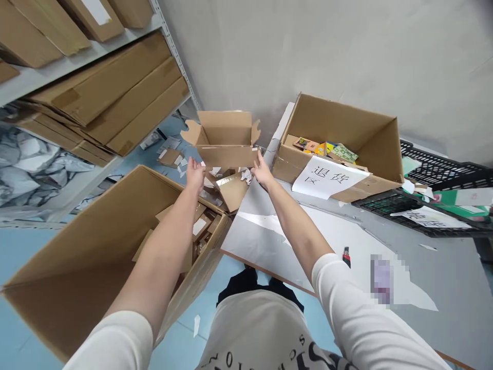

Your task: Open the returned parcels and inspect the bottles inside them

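Note:
An open, unfolded-top cardboard box (227,155) is in front of my outstretched arms, above a heap of cardboard scraps (233,191). My left hand (195,176) is by the box's lower left corner, fingers apart and not wrapped around it. Close to the lower right corner, my right hand (262,169) has its thumb and forefinger spread, and its fingertips reach the box's edge. Whether the fingertips still touch the cardboard is hard to make out. Beneath my left arm stands a large carton (96,246) with smaller flattened boxes inside.
A white-topped table (265,226) lies right, bearing a red-black utility knife (346,256) and a carton (346,121) of small colourful packets with a handwritten sign (327,176). Black crates (442,169) sit farther right. Shelves (88,67) of cardboard rise on the left.

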{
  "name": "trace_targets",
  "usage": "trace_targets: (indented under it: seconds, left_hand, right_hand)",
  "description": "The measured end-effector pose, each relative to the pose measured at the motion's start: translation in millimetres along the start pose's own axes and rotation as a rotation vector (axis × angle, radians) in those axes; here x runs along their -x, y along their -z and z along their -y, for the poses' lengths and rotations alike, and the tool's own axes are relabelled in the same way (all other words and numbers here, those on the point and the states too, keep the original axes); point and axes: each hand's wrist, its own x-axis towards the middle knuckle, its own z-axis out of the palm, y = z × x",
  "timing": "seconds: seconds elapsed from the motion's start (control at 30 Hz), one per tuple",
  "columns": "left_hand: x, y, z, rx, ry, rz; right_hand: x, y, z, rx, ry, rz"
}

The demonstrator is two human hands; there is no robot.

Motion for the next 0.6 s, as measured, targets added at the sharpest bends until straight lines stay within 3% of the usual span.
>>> trace_targets:
  seconds: [0.13,0.37,0.5,0.6]
  left_hand:
    - [1.4,14.6,6.8,0.022,0.074,-0.018]
    - [74.7,52.4,37.5,-0.153,0.122,0.099]
    - [142.3,59.9,52.2,-0.203,0.090,0.336]
    - [195.9,49.4,58.2,-0.190,0.055,0.556]
  right_hand:
    - [12.5,8.5,-12.6,-0.009,-0.047,-0.024]
    - [113.3,51.1,-43.3,0.039,-0.161,-0.105]
    - [190.4,84.1,-54.9,0.110,-0.125,-0.219]
    - [247.4,101.6,-44.3,0.188,-0.034,-0.346]
